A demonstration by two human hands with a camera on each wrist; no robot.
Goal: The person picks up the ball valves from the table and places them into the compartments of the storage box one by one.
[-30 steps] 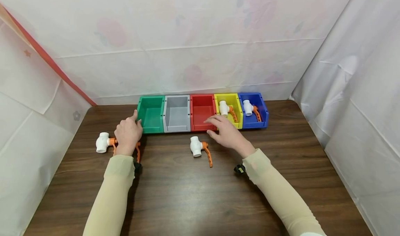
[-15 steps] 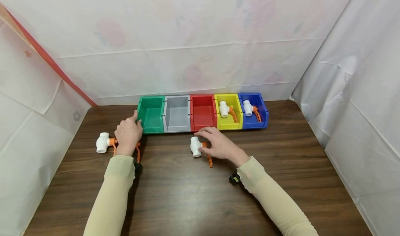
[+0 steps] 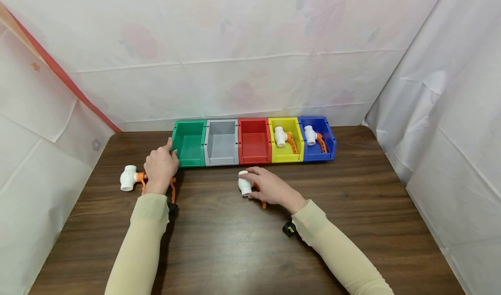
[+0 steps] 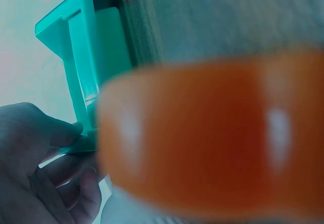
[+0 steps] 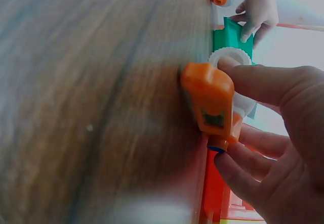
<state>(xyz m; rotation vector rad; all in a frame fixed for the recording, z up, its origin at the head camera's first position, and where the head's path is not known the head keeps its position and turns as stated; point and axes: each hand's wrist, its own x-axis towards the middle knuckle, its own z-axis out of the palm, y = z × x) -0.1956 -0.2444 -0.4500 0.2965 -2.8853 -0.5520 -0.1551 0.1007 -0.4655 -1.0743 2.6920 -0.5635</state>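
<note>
Between the thumb and fingers of my right hand point(image 3: 274, 188) is a white PVC ball valve point(image 3: 244, 187) with an orange lever handle, on the table in front of the red bin. In the right wrist view the thumb lies at the valve's white end point(image 5: 232, 57) and the fingers curl along its other side. My left hand point(image 3: 160, 167) pinches the near left corner of the green bin point(image 3: 190, 149); the left wrist view shows the thumb on its edge. Under the left forearm, orange handles and another white valve point(image 3: 128, 178) are partly hidden.
Right of the green bin, a grey bin point(image 3: 222, 145), a red bin point(image 3: 254, 143), a yellow bin point(image 3: 287, 157) and a blue bin point(image 3: 318, 156) stand in a row. One valve lies in the yellow bin, another in the blue. A white curtain point(image 3: 235, 86) hangs behind.
My right hand has come from over the red and yellow bins down and left to the valve on the table and closed around it. The left hand stays at the green bin.
</note>
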